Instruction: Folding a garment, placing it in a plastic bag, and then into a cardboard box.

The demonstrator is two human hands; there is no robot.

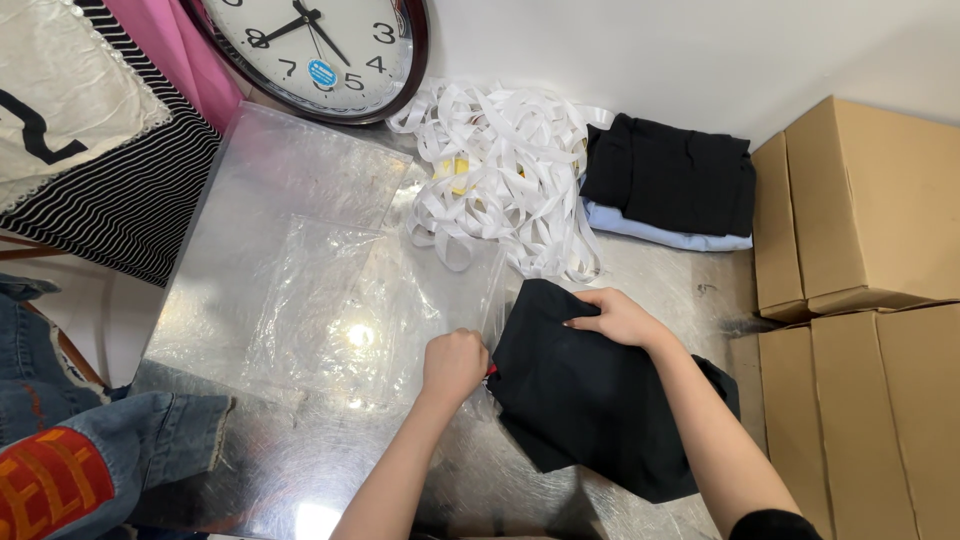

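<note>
Black folded garment point(590, 400) lay right of the clear bag point(340, 320); left hand point(453, 365) pinched the bag's mouth, right hand point(620, 318) pressed flat on the cloth, mid-bagging; sliding in seemed due.

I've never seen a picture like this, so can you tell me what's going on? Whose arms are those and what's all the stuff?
The camera sits on a person's head and looks down, so those arms are their own. The left hand pinches the edge of a clear plastic bag. The right hand rests on a folded black cloth. They lie on a shiny metal table. Farther back are a heap of white ribbon, a wall clock, folded clothes and cardboard boxes.
</note>
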